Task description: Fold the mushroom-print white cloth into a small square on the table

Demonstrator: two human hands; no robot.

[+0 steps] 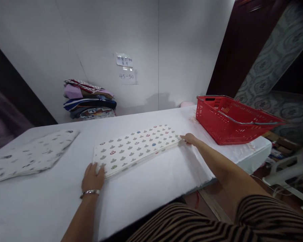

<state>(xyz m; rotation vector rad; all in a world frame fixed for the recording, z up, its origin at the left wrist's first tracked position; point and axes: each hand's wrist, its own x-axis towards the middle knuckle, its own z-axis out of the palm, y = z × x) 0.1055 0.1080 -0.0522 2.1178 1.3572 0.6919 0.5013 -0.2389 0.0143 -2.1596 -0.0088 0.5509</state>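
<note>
A long folded white cloth (138, 146) with grey, red and blue prints lies flat on the white-covered table (146, 198). At its left end, my left hand (93, 178), with a silver bracelet at the wrist, rests its spread fingers on the near corner. My right hand (189, 138) is at the cloth's right end, its fingers pinching the edge there. A second white printed cloth (33, 154) lies on the table to the left, apart from both hands.
A red plastic basket (224, 131) stands at the table's right end. Folded clothes (89, 101) are stacked beyond the back edge, near the wall. A white stool (290, 178) is on the floor at right. Paper signs (127, 76) hang on the wall.
</note>
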